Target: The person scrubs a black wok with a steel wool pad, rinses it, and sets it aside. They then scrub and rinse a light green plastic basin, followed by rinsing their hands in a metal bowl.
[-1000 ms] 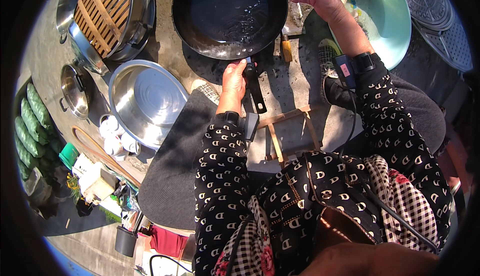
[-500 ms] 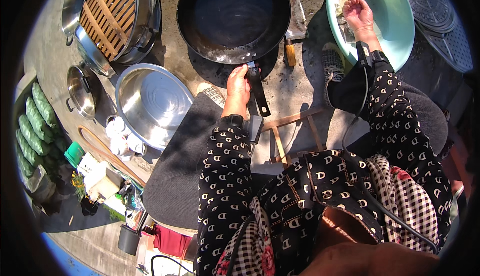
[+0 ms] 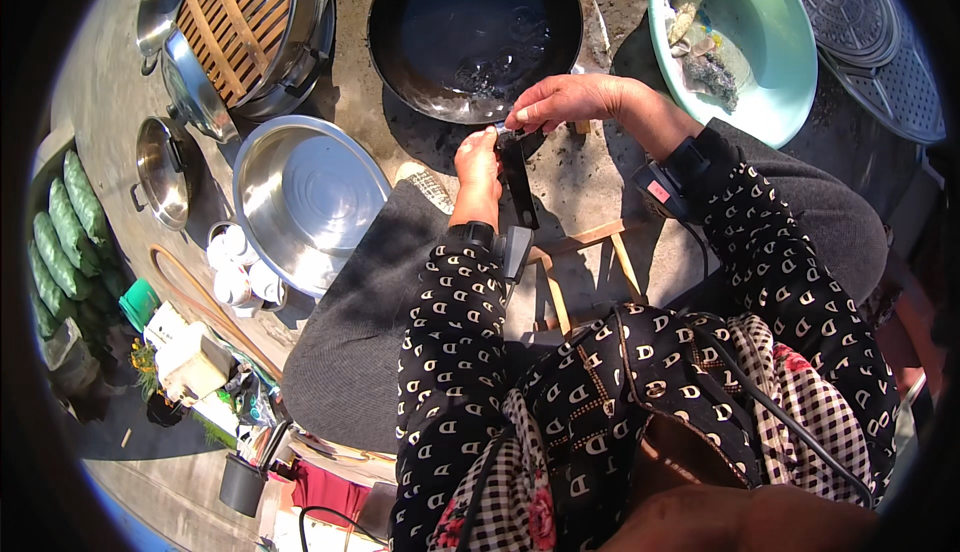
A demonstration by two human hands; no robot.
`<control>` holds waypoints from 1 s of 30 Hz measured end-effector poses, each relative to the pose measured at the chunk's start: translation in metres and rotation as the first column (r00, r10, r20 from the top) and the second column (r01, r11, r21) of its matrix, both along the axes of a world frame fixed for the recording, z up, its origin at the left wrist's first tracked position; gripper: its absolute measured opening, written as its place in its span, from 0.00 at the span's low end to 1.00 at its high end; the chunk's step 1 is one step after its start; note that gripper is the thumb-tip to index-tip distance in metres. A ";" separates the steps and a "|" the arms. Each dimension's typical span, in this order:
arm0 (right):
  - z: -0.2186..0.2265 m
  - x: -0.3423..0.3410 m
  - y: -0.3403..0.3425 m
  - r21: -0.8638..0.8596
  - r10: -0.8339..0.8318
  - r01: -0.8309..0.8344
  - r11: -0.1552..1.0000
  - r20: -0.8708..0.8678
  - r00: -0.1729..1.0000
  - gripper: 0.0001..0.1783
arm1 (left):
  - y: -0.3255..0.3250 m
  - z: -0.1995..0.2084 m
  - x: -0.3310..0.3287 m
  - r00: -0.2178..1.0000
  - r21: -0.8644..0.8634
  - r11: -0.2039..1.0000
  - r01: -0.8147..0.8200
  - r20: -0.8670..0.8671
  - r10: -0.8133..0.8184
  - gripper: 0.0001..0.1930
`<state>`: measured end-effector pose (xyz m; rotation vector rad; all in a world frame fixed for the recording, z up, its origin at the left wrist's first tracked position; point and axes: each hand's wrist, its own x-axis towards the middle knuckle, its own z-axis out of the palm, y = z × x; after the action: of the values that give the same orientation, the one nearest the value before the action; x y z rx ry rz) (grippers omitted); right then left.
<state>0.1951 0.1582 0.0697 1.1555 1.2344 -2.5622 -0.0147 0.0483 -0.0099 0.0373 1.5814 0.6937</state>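
Observation:
A large black wok [image 3: 475, 12] lies at the top middle, with a wet sheen and ripple-like marks on its inner bottom. Its black handle [image 3: 517, 187] points toward me. My left hand [image 3: 478, 174] is closed around the handle near the rim. From the right, my right hand [image 3: 568, 102] reaches across to the same joint. Its fingers bend down together there and seem to grip the wok at the handle's base; the fingertips are partly hidden. To the right stands a pale green basin [image 3: 785, 82] with wet scraps [image 3: 708, 72] inside.
On the left are a steel basin [image 3: 310, 202], a stacked steamer with a slatted wooden rack [image 3: 235, 22], a lid [image 3: 162, 174], white cups [image 3: 240, 267] and green-wrapped bundles [image 3: 70, 237]. Perforated metal trays [image 3: 850, 12] lie far right. A wooden frame [image 3: 585, 242] stands between my legs.
My right hand has left the green basin and come left to the wok's handle joint. My left hand stays on the handle. Ripple-like marks now show on the wok's inside.

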 end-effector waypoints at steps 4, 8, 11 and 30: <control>-0.037 0.017 0.027 0.204 -0.468 0.427 0.881 0.245 0.849 0.19 | 0.003 0.003 0.002 0.993 -0.003 0.999 0.032 -0.111 -0.032 0.07; -0.084 0.011 0.054 0.567 -0.701 0.439 0.697 0.409 0.585 0.20 | 0.001 0.002 0.000 0.997 -0.002 0.998 -0.060 -0.040 0.060 0.09; -0.111 -0.011 0.058 0.770 -0.803 0.287 0.570 0.446 0.396 0.25 | -0.006 -0.002 -0.002 0.999 -0.009 1.000 -0.012 -0.045 0.012 0.11; -0.157 -0.041 0.086 0.748 -0.701 0.202 0.632 0.439 0.562 0.21 | 0.047 0.006 -0.010 0.935 0.390 0.893 -0.225 -0.172 0.310 0.15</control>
<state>0.1545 0.2441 -0.0873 2.6426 1.7246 -1.4841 -0.0242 0.0951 -0.0038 0.1818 1.6744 1.2373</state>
